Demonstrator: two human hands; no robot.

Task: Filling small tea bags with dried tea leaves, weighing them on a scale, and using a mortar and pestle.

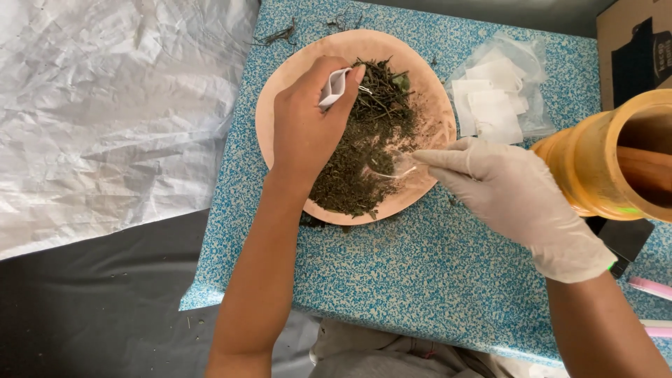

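Filling step, judged from the pose: left hand point(306, 126), bare, pinches a small white paper sachet point(334, 87) over the dried herbs point(364, 143) on the round plate point(280, 87) near the tabletop's point(413, 266) far edge. Gloved right hand point(514, 196) grips a clear spoon point(392, 166) dipped in the herbs, just right of the sachet. Lifting a scoop calls for a level spoon.

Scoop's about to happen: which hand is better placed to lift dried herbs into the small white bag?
Right hand: gloved, its clear spoon is already in the dried herbs. Left hand holds the small white bag above.
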